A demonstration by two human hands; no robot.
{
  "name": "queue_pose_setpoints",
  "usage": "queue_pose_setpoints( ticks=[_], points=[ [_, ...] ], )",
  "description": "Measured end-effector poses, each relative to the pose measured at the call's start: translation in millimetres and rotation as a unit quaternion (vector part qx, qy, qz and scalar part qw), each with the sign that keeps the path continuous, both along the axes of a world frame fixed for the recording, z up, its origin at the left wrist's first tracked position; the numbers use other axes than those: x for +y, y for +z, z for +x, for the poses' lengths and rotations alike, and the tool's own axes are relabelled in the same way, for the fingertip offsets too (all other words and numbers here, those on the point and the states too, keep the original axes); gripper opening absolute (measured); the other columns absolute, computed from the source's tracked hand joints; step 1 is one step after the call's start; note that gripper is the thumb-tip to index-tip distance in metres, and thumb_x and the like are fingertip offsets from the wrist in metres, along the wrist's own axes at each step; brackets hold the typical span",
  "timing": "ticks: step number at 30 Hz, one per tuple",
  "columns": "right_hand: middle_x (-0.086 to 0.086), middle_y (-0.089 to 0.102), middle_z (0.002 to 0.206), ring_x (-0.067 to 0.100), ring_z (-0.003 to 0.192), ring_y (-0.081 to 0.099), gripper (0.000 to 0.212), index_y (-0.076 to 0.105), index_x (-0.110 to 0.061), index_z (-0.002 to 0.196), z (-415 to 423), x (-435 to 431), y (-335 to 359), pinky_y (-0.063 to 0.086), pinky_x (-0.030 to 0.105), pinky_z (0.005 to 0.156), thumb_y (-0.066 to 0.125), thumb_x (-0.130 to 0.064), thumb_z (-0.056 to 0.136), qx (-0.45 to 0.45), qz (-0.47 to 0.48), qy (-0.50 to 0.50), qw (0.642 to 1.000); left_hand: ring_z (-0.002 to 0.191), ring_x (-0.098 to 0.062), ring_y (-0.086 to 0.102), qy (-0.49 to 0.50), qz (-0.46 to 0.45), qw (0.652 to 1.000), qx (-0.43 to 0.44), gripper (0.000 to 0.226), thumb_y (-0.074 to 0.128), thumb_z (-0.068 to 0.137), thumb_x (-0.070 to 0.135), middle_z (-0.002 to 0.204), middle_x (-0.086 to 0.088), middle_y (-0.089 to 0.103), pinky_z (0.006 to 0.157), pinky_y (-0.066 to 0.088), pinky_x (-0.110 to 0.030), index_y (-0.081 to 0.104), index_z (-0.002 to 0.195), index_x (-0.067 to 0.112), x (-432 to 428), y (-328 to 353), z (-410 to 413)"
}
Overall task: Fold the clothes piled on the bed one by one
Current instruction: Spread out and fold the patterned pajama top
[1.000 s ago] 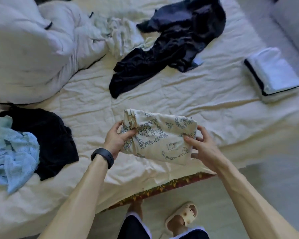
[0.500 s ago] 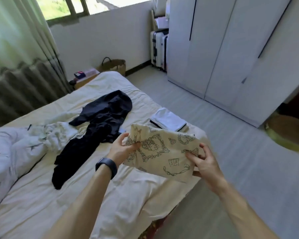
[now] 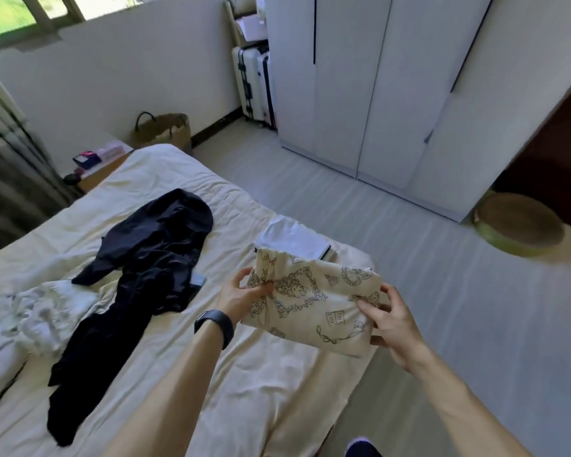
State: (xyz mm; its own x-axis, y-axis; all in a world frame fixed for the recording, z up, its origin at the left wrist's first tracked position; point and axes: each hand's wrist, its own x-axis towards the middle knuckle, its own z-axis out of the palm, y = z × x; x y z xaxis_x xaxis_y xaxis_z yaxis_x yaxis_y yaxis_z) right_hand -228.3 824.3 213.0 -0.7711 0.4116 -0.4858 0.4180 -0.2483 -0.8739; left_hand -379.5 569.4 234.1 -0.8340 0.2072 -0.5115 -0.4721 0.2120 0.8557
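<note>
- A folded cream printed cloth (image 3: 314, 305) is held in the air above the bed's (image 3: 165, 179) corner.
- The left hand (image 3: 241, 300) pinches its left edge; the right hand (image 3: 388, 319) grips its right edge.
- A stack of folded clothes (image 3: 292, 240) lies just behind.
- A black garment (image 3: 139, 278) sprawls to the left, beside crumpled white clothes (image 3: 43, 311).

Head-worn view looks forward-down, close over bed (image 3: 165, 174).
</note>
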Motion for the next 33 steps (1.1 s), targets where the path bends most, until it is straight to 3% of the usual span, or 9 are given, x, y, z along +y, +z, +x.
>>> queue_pose_setpoints(
  ticks=[4, 12, 16, 19, 22, 25, 28, 31, 33],
  points=[
    [0.014, 0.072, 0.108, 0.026, 0.086, 0.076, 0.041, 0.055, -0.036, 0.125, -36.0, 5.5, -40.4, 0.059, 0.040, 0.060, 0.074, -0.019, 0.093, -0.046, -0.025, -0.020, 0.998, 0.078, -0.020, 0.074, -0.014, -0.033, 0.999, -0.026, 0.054, 0.082, 0.081, 0.012, 0.098, -0.010, 0.076, 0.058, 0.056, -0.026, 0.058, 0.128, 0.019, 16.9, -31.4, -43.9],
    [0.005, 0.071, 0.105, 0.018, 0.077, 0.076, 0.039, 0.054, -0.034, 0.128, -160.9, 23.7, -132.2, 0.058, 0.037, 0.057, 0.070, -0.019, 0.096, -0.112, -0.077, -0.047, 0.990, 0.080, -0.012, 0.071, -0.032, -0.134, 0.989, -0.046, 0.042, 0.080, 0.084, 0.015, 0.099, -0.003, 0.074, 0.061, 0.056, -0.021, 0.058, 0.119, 0.026, 59.3, -105.2, -178.3],
    [0.008, 0.070, 0.111, 0.026, 0.090, 0.074, 0.034, 0.052, -0.031, 0.125, -237.7, 41.4, -180.9, 0.063, 0.048, 0.067, 0.068, -0.020, 0.097, -0.141, -0.084, -0.059, 0.985, 0.090, -0.021, 0.069, -0.046, -0.190, 0.980, -0.034, 0.035, 0.079, 0.086, 0.015, 0.106, -0.008, 0.071, 0.084, 0.058, -0.038, 0.059, 0.111, 0.027, 93.5, -153.5, -264.8],
    [-0.002, 0.066, 0.118, 0.028, 0.107, 0.068, 0.038, 0.052, -0.031, 0.128, -277.7, 49.2, -204.6, 0.058, 0.060, 0.089, 0.068, -0.021, 0.096, -0.145, -0.058, -0.082, 0.984, 0.082, -0.010, 0.068, -0.055, -0.199, 0.978, -0.025, 0.033, 0.079, 0.086, 0.017, 0.098, 0.002, 0.071, 0.069, 0.057, -0.025, 0.060, 0.110, 0.029, 111.5, -179.3, -309.7],
    [-0.006, 0.066, 0.123, 0.024, 0.114, 0.065, 0.050, 0.049, -0.027, 0.140, -310.9, 51.3, -238.9, 0.052, 0.056, 0.102, 0.069, -0.017, 0.094, -0.144, -0.050, -0.116, 0.981, 0.071, 0.001, 0.066, -0.056, -0.200, 0.978, -0.028, 0.033, 0.078, 0.086, 0.018, 0.093, 0.010, 0.069, 0.056, 0.052, -0.015, 0.060, 0.110, 0.031, 127.7, -216.3, -350.9],
    [0.001, 0.068, 0.122, 0.025, 0.114, 0.066, 0.048, 0.051, -0.024, 0.136, -332.4, 49.0, -270.0, 0.051, 0.053, 0.104, 0.070, -0.014, 0.093, -0.158, -0.053, -0.141, 0.976, 0.078, -0.006, 0.066, -0.081, -0.220, 0.972, -0.026, 0.033, 0.076, 0.088, 0.019, 0.095, 0.008, 0.068, 0.064, 0.053, -0.023, 0.057, 0.110, 0.035, 137.9, -250.6, -376.8],
    [-0.001, 0.066, 0.126, 0.021, 0.118, 0.062, 0.052, 0.048, -0.031, 0.137, -340.4, 44.9, -289.3, 0.049, 0.048, 0.106, 0.070, -0.014, 0.093, -0.175, -0.021, -0.141, 0.974, 0.084, -0.015, 0.065, -0.119, -0.268, 0.956, -0.016, 0.037, 0.075, 0.089, 0.020, 0.099, 0.001, 0.066, 0.078, 0.054, -0.025, 0.059, 0.122, 0.024, 140.6, -284.1, -386.5],
    [-0.010, 0.066, 0.118, 0.023, 0.114, 0.064, 0.051, 0.048, -0.035, 0.134, -340.8, 43.7, -295.0, 0.051, 0.045, 0.101, 0.070, -0.015, 0.093, -0.176, 0.008, -0.142, 0.974, 0.069, 0.002, 0.057, -0.114, -0.291, 0.950, 0.002, 0.046, 0.077, 0.088, 0.022, 0.089, 0.006, 0.065, 0.054, 0.041, -0.003, 0.059, 0.130, 0.019, 142.4, -300.8, -383.8],
    [-0.002, 0.067, 0.122, 0.026, 0.114, 0.065, 0.051, 0.049, -0.028, 0.137, -340.1, 45.6, -292.2, 0.051, 0.046, 0.101, 0.070, -0.015, 0.093, -0.184, 0.004, -0.129, 0.974, 0.074, 0.002, 0.060, -0.100, -0.286, 0.953, 0.007, 0.049, 0.077, 0.088, 0.021, 0.103, -0.002, 0.069, 0.059, 0.045, -0.004, 0.057, 0.133, 0.019, 146.0, -299.5, -379.8]
  ],
)
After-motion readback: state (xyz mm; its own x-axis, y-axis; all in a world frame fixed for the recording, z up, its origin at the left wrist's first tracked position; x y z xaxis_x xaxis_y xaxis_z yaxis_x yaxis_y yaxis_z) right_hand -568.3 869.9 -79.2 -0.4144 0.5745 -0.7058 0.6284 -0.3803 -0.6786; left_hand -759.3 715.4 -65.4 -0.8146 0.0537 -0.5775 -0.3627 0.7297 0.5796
